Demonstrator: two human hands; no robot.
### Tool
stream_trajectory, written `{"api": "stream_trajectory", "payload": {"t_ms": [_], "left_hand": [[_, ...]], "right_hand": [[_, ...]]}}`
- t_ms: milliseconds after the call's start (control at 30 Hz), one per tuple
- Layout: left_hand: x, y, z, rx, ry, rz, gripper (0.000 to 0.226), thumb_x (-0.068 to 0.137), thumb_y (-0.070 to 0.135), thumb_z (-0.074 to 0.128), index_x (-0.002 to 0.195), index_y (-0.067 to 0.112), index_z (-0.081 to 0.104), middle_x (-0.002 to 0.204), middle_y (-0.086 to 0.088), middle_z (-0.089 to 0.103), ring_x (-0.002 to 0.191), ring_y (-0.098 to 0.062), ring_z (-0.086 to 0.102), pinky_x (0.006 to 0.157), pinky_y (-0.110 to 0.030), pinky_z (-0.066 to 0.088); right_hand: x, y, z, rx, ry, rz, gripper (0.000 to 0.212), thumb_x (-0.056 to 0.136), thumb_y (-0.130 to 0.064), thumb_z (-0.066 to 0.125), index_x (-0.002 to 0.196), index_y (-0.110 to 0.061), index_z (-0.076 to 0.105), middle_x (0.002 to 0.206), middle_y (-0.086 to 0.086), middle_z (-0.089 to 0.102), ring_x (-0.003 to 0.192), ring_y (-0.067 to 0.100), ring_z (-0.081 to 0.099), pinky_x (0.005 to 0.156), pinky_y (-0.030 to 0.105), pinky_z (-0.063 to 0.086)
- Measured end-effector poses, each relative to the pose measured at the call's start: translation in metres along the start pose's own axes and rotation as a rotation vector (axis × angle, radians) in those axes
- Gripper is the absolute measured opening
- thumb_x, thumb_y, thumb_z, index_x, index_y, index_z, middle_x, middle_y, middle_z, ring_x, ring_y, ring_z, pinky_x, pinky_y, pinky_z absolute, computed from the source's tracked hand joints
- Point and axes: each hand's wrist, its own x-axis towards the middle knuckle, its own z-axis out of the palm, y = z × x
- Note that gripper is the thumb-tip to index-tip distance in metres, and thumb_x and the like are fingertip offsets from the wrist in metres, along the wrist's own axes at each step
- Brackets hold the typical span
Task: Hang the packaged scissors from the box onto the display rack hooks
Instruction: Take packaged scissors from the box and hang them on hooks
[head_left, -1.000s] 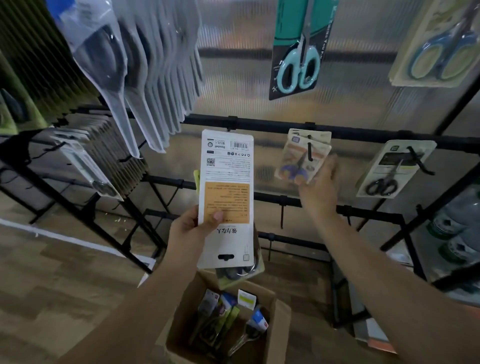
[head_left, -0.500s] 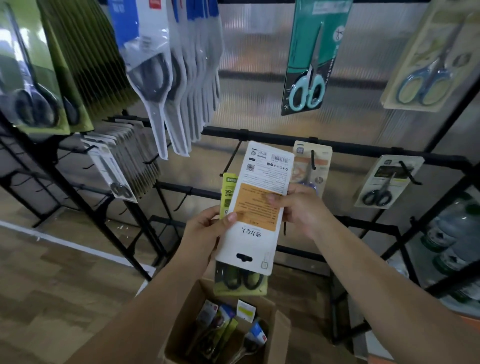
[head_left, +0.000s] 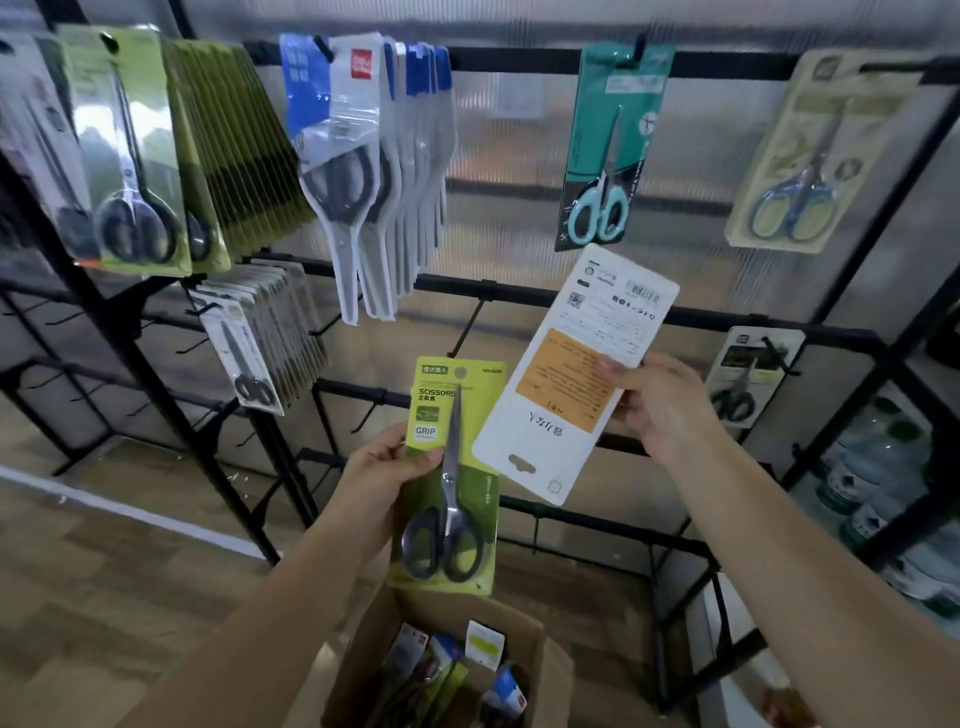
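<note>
Left hand (head_left: 382, 470) grips green pack (head_left: 451, 475) upright, thumb across its front. Right hand (head_left: 657, 410) pinches white pack (head_left: 574, 374), back side showing, tilted, hang slot low. Box (head_left: 530, 642) below both; rack (head_left: 519, 299) behind.

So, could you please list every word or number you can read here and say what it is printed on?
"SCISSORS": green carded scissors pack in the left hand.
"GRIP": same pack.
"NO:" plus blurred digits: same pack's top corner.
White card pack in the right hand: upside-down print and barcode, too small to read.
Hanging packs on the rack: blurred.
</note>
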Motion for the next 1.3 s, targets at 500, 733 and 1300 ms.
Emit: {"api": "stream_trajectory", "payload": {"t_ms": [500,733,1300], "left_hand": [[0.008,0.031,0.017,-0.129,0.078,-0.098,0.049,0.095,0.048,0.040,0.119,0.010,0.059,0.101,-0.009,0.070,0.079,-0.016,0.072,0.064,-0.029,0.057],[0.001,0.037,0.032,-0.148,0.099,0.071,0.029,0.084,0.004,0.060,0.113,0.007,0.059,0.093,-0.009,0.072,0.079,-0.027,0.068,0.058,-0.033,0.057],[-0.008,0.068,-0.034,-0.101,0.100,0.282,0.030,0.069,0.009,0.066,0.099,0.008,0.065,0.089,-0.005,0.074,0.081,-0.021,0.070,0.069,-0.034,0.056]], "right_hand": [[-0.038,-0.008,0.041,-0.158,-0.521,-0.537,0.036,0.073,0.019,0.061,0.069,-0.016,0.071,0.136,0.003,0.044,0.116,0.002,0.051,0.086,0.019,0.052],[-0.030,0.034,0.036,-0.501,-0.289,-0.803,0.039,0.077,-0.008,0.074,0.107,-0.033,0.070,0.147,0.003,0.038,0.138,0.026,0.032,0.110,0.050,0.034],[-0.040,0.027,0.119,0.010,-0.490,-0.313,0.059,0.071,0.015,0.064,0.112,-0.028,0.061,0.128,-0.008,0.057,0.114,0.004,0.058,0.085,0.021,0.053]]}}
